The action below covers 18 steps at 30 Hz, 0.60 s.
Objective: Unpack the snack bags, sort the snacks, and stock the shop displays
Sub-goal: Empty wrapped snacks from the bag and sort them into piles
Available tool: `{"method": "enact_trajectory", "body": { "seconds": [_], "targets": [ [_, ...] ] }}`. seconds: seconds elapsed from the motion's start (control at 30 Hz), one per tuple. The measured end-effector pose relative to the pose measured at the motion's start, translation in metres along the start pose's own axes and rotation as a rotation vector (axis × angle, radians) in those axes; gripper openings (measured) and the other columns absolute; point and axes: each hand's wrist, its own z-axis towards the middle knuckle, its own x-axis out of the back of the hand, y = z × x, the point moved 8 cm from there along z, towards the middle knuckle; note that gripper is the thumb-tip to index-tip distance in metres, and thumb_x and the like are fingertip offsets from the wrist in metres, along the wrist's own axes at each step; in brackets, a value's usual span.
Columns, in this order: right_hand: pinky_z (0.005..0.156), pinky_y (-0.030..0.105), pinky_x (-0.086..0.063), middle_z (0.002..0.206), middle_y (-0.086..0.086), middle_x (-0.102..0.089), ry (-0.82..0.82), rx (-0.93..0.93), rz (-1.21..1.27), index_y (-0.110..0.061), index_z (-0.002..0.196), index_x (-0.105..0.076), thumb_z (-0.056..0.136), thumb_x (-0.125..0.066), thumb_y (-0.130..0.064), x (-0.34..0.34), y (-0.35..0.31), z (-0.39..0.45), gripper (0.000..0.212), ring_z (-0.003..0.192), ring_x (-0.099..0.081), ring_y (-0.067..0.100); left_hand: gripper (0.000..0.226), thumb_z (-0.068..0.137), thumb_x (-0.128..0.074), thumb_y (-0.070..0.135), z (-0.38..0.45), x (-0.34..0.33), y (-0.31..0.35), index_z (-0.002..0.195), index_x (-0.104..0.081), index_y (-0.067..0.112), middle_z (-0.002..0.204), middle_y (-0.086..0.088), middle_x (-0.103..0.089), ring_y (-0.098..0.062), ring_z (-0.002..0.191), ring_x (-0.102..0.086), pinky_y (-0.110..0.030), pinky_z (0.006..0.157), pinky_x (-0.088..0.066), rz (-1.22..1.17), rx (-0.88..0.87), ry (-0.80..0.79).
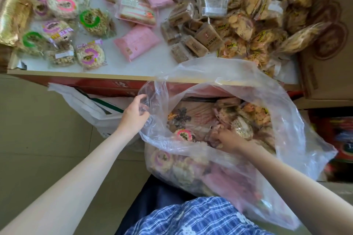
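Note:
A large clear plastic bag full of wrapped snacks stands in front of me, its mouth open. My left hand grips the bag's left rim and holds it open. My right hand is inside the bag, fingers curled around a small wrapped snack among the packets; which one it holds is hard to tell. A round pack with a pink label lies just left of that hand. On the white table beyond, snacks lie in groups: round rice cakes, pink packs, brown bars and cracker bags.
A cardboard box stands at the table's right end. A white plastic bag hangs below the table edge on the left. Red boxes sit under the table. Gold packets lie at the far left.

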Motion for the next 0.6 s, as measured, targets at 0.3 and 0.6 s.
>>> {"method": "enact_trajectory", "body": {
  "seconds": [0.3, 0.6],
  "targets": [
    [0.057, 0.01, -0.039, 0.075, -0.002, -0.057, 0.542, 0.018, 0.636, -0.014, 0.075, -0.052, 0.076, -0.077, -0.013, 0.146, -0.004, -0.061, 0.024, 0.068, -0.053, 0.012, 0.051, 0.092, -0.05, 0.006, 0.007, 0.008, 0.007, 0.138, -0.038, 0.021, 0.107, 0.0, -0.053, -0.018, 0.097, -0.052, -0.025, 0.073, -0.038, -0.05, 0.011, -0.003],
    [0.06, 0.027, -0.056, 0.09, 0.015, -0.062, 0.582, 0.118, 1.353, -0.007, 0.096, -0.055, 0.083, -0.069, -0.009, 0.267, -0.103, -0.02, 0.019, 0.069, -0.062, 0.02, 0.023, 0.092, -0.055, 0.016, 0.023, 0.057, -0.014, 0.113, -0.058, 0.026, 0.117, -0.001, -0.051, -0.011, 0.095, -0.053, -0.016, 0.071, -0.042, -0.401, 0.05, 0.138]
  ]
}}
